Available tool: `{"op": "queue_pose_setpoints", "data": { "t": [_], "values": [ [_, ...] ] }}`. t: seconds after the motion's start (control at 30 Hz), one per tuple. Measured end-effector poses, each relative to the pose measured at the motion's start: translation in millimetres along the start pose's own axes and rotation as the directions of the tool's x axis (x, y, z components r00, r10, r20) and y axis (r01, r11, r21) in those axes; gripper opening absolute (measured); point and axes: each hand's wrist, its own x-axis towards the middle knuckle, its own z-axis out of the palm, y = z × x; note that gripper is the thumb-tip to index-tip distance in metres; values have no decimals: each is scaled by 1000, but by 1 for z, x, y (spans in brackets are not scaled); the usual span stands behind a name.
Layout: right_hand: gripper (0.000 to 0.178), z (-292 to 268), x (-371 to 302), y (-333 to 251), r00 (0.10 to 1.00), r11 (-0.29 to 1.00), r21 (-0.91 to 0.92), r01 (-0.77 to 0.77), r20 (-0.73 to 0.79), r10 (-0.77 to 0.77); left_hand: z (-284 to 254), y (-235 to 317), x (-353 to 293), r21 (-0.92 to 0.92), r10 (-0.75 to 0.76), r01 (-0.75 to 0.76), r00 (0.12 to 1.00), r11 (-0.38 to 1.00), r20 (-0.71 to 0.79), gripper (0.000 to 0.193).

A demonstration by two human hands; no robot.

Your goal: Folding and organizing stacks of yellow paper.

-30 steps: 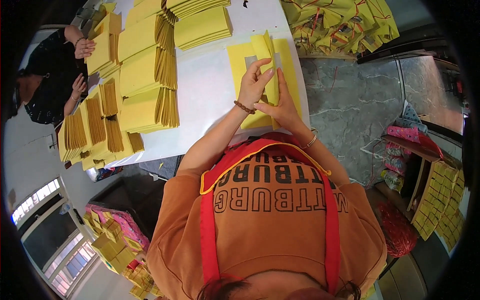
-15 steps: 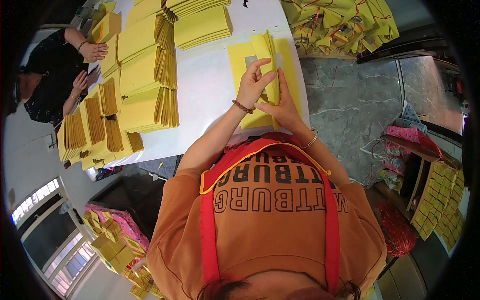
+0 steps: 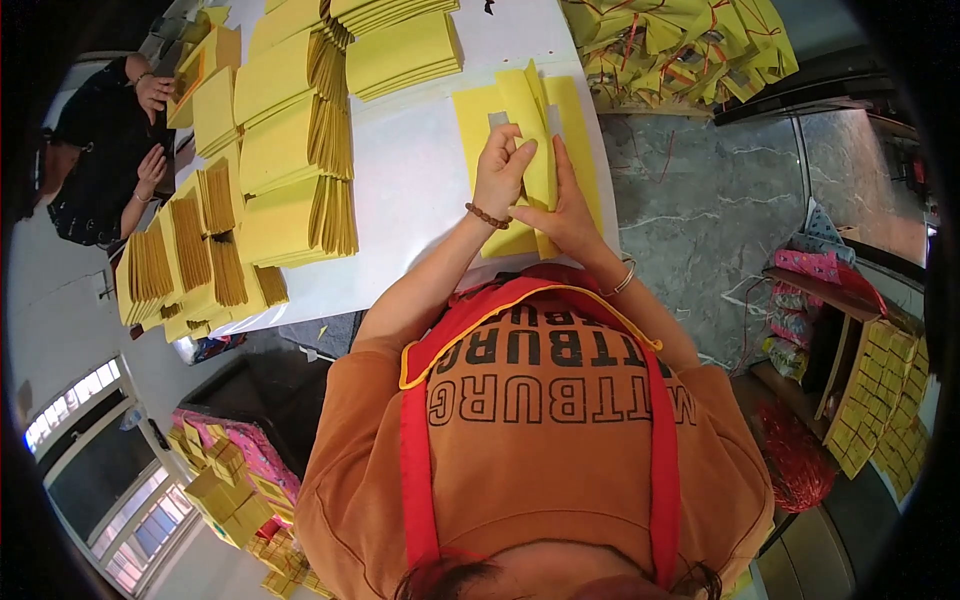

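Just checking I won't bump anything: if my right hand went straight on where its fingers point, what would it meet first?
Your right hand would probably meet the far end of the folded yellow paper, though depth is unclear; it might instead pass over the grey patch beside it.

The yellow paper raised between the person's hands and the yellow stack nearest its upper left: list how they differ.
The raised paper stands up in a fold, while the yellow stack lies flat. The raised paper is between the left hand and right hand; neither hand touches the yellow stack. The yellow stack shows several layered edges; the raised paper looks thinner. Both are yellow.
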Motion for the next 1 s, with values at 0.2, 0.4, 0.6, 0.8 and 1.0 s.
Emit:
{"op": "queue_pose_setpoints", "data": {
  "t": [0.2, 0.4, 0.6, 0.8, 1.0],
  "values": [
    [108, 0, 0, -2, 999, 993, -116, 37, -5, -38, 10, 8, -2, 78, 167, -160, 981, 984, -102, 39],
    [109, 0, 0, -1, 1000, 994, -110, 25, -6, -26, 0, 6, -1, 212, -18, 13, 1000, 977, 23, 39],
    [109, 0, 0, 5, 1000, 1000, -16, -7, -3, 7, 2, 9, -3, 205, -3, -6, 999, 979, 45, 40],
    [109, 0, 0, 7, 1000, 998, 50, -30, 1, 30, 1, 8, -1, 228, 24, -34, 999, 973, 47, 37],
    [108, 0, 0, 7, 1000, 997, 70, -25, -2, 25, 0, 1, -3, 85, -3, 3, 1000, 996, 7, 17]
  ]
}}
